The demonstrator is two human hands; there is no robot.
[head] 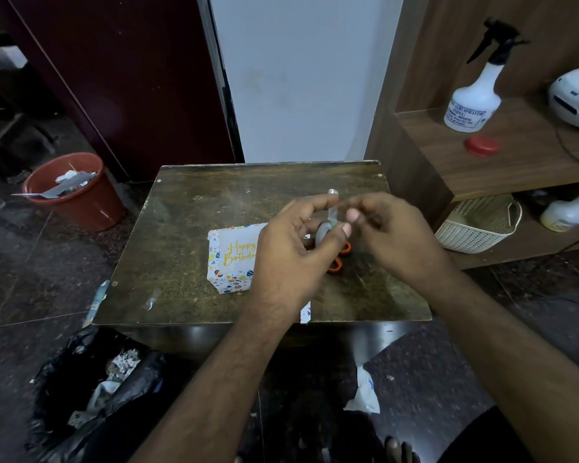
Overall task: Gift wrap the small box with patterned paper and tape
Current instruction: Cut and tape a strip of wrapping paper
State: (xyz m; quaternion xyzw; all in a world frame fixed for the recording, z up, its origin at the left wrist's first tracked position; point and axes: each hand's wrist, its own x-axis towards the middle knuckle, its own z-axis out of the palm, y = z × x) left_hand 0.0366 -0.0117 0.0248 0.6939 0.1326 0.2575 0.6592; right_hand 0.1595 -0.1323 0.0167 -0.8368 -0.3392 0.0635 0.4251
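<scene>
A small box wrapped in white patterned paper reading "Happy Birthday" lies on the worn wooden table, partly hidden behind my left hand. My left hand grips a roll of clear tape between thumb and fingers, above the table. A strip of tape stands up from the roll. My right hand, blurred, pinches at that strip close to the roll. Orange-handled scissors lie on the table under my hands, mostly hidden.
A scrap of patterned paper hangs at the table's front edge. A red bin stands far left, a black rubbish bag near left. Shelves at right hold a spray bottle, a red lid and a white basket.
</scene>
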